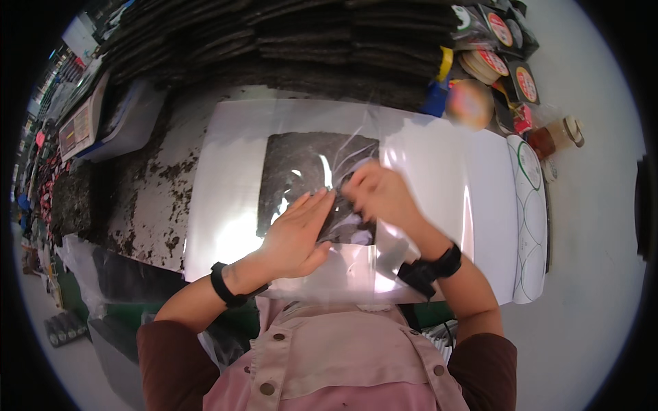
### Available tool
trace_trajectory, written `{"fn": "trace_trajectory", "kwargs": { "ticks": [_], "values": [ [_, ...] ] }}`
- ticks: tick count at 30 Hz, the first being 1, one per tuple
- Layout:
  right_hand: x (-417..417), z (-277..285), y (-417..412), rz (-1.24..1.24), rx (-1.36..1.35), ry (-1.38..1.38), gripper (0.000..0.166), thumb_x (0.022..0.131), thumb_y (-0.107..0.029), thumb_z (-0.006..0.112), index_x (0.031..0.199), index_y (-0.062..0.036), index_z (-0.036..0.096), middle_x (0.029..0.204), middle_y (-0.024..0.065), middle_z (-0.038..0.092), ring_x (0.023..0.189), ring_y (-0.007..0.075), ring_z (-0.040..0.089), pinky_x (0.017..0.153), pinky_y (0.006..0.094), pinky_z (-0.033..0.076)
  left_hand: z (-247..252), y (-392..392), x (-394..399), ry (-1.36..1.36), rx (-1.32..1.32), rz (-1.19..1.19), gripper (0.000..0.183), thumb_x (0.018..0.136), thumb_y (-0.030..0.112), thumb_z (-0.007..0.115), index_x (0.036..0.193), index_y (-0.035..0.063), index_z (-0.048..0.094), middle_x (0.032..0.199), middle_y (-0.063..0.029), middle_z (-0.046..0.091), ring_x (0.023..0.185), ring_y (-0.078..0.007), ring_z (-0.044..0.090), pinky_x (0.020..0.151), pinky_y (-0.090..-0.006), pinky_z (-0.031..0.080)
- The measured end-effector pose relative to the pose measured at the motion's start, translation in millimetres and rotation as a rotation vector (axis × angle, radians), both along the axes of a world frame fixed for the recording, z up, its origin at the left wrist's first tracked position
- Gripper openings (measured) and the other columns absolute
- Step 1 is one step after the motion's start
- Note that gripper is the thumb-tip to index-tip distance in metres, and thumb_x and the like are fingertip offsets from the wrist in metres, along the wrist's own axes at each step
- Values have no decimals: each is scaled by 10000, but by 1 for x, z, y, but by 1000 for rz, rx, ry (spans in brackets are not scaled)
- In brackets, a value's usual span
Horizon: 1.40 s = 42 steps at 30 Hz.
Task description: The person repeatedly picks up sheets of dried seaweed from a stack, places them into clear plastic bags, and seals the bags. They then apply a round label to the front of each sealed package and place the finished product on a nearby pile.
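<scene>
A dark, roughly square sheet (308, 154), like dried seaweed, lies under clear plastic film (354, 138) on a glossy pale sheet (221, 180) in front of me. My left hand (298, 234) rests flat on the film over the dark sheet, fingers extended and close together. Just to its right, my right hand (383, 198) is raised with curled fingers, blurred by motion. Creased film shows beside its fingertips, which seem to pinch it, though the contact is unclear. Black bands circle both wrists.
Stacked dark sheets (308, 41) line the far side. A scale (82, 123) and plastic bin (139, 118) stand left, near scattered dark flakes (180, 174). At right are a roll of round labels (527, 221), tape rolls (483, 64), a blurred round item (469, 104) and a bottle (555, 137).
</scene>
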State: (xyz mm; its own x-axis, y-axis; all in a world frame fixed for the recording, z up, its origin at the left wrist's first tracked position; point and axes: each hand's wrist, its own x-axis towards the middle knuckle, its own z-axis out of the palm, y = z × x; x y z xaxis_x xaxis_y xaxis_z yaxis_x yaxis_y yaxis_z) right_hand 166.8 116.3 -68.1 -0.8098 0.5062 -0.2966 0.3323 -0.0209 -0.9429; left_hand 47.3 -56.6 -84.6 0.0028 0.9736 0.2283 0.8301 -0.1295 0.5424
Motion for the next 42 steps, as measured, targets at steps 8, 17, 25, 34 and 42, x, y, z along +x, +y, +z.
{"fn": "trace_trajectory", "kwargs": {
  "ticks": [8, 17, 25, 34, 42],
  "values": [
    [11, -35, 272, -561, 818, -77, 240, 876, -285, 539, 875, -56, 614, 782, 82, 617, 729, 264, 592, 655, 383, 471, -1, 4, 4, 47, 10, -37, 720, 718, 183, 574, 1313, -126, 312, 1347, -276, 386, 1272, -400, 364, 1072, -468, 269],
    [-13, -26, 267, -703, 288, 99, 376, 800, -290, 648, 1133, -130, 579, 1096, 106, 584, 1021, 252, 554, 877, 425, 431, -2, 2, 5, 63, -4, -4, 723, 705, 188, 579, 1312, -113, 329, 1354, -260, 390, 1274, -387, 369, 1073, -458, 272],
    [-29, -63, 237, -1166, 115, 459, 125, 702, -85, 717, 707, -2, 623, 735, 65, 650, 670, 177, 585, 600, 344, 414, -5, 2, 4, 61, 26, -10, 730, 678, 158, 588, 1311, -106, 338, 1348, -263, 396, 1265, -398, 379, 1066, -468, 283],
    [18, -92, 297, -689, 656, 261, 86, 786, -64, 648, 812, 3, 695, 700, 25, 637, 625, 90, 550, 573, 213, 417, -5, 4, 4, 63, 54, -17, 721, 672, 148, 588, 1300, -112, 351, 1335, -264, 410, 1261, -398, 383, 1061, -469, 291],
    [1, -3, 135, -48, 231, 317, 52, 825, -71, 583, 830, -43, 627, 693, 11, 616, 594, 59, 548, 547, 188, 448, -7, 1, 4, 50, 80, 2, 724, 671, 155, 604, 1301, -104, 358, 1337, -254, 414, 1261, -385, 390, 1059, -465, 299]
  ]
}}
